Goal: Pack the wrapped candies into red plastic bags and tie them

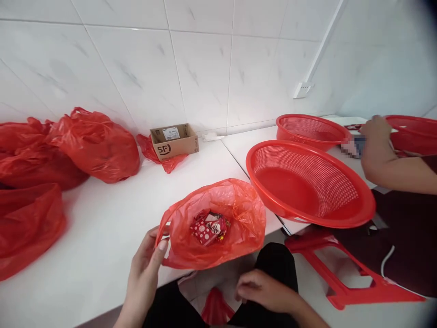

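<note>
White counter (102,228): open red bag (239,214) with spotted packets (208,229).

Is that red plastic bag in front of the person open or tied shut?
Open. The thin red plastic bag gapes upward, showing small red packets inside, and the left hand holds its handle.

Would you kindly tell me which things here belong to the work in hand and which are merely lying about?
In hand:
- open bag, its handle held by the left hand
- red packets inside it
- right hand, low by the lap, its grip unclear

Lying about:
- tied bags
- box
- near basket
- far basket
- stool
- co-worker's hand
</note>
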Motion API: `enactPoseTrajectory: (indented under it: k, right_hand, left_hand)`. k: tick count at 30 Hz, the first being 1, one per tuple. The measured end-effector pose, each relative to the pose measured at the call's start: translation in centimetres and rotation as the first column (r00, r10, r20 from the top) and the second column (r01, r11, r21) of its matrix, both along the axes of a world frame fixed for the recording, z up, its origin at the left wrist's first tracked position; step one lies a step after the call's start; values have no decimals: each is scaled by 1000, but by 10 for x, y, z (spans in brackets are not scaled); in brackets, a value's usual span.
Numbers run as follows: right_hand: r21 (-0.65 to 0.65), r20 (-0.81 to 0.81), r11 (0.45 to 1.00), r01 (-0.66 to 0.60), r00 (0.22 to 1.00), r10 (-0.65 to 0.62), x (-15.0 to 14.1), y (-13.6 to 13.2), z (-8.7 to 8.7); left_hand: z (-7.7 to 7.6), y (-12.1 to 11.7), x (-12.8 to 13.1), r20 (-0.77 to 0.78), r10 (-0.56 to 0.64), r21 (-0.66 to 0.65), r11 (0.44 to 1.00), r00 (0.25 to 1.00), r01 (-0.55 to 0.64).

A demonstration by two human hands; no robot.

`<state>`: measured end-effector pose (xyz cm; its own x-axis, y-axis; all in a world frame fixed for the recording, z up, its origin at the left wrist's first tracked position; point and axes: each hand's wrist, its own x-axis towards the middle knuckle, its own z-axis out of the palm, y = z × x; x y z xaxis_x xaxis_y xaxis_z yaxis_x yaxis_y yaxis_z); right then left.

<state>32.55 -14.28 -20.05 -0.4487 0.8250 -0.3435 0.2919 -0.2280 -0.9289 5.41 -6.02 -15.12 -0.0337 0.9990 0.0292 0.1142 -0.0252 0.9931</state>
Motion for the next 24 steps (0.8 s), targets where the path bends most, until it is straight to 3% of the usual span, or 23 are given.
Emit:
enactPoseTrajectory:
  k: [2, 3, 5, 6, 7, 8, 10, 12, 13, 15, 17, 18, 20, 21, 24]
  right_hand:
    - [91, -26, 995, 51, 998, -48, 14, -8, 44]
    - [218, 33, 970, 107, 993, -116, 17, -8, 67]
    - [534, 152, 825, 184, 939, -308, 15, 3, 103]
    - [665, 230, 732, 148, 892, -389, 11, 12, 112]
    - [732, 355, 678, 65, 813, -461, 6, 24, 117]
    - [723, 510, 690, -31, 698, -503, 2, 36, 116]
    - [580, 753, 801, -146, 471, -460, -4, 57, 109]
    - [453, 849, 876, -168, 381, -366, -4, 68, 104]
    - [448, 844, 877, -172, 406, -351, -1, 69, 106]
    - [562, 705, 817, -129, 592, -391, 7, 64, 122]
    - [727, 347, 683, 71, 820, -454, 16, 57, 152]
    - [773, 126, 597, 216, 869, -478, 20, 56, 168]
    - [781, -168, 456, 427, 847, -504, 25, 57, 201]
    - [777, -229, 419, 470, 831, -508, 27, 60, 215]
    - [789, -250, 394, 472, 832, -495, 25, 69, 246]
  left_hand:
    - [3, 1, -4, 33, 9, -31, 999, 999, -8]
    - [7, 2, -5, 48, 7, -40, 999, 999, -5]
    - [17, 3, -2, 76, -7, -23, 1000, 997, 9]
    - [24, 2, 0, 88, -18, -2, 1000, 996, 18]
    - [31, 1, 2, 98, -31, 20, 999, 995, 29]
    - [37, 0, 3, 103, -48, 39, 998, 994, 44]
    - [48, -2, 3, 110, -85, 60, 995, 990, 79]
    - [56, -1, -1, 128, -102, 66, 993, 987, 94]
    - [60, 2, -5, 144, -97, 67, 994, 985, 88]
    - [70, 10, -11, 192, -63, 103, 994, 979, 44]
    - [86, 20, -14, 243, -34, 178, 984, 969, -10]
    - [96, 26, -14, 274, -25, 229, 973, 962, -40]
    - [119, 35, -11, 348, -39, 329, 941, 937, -83]
    - [131, 39, -9, 396, -68, 350, 933, 916, -82]
    - [160, 48, -2, 504, -247, 386, 922, 827, 40]
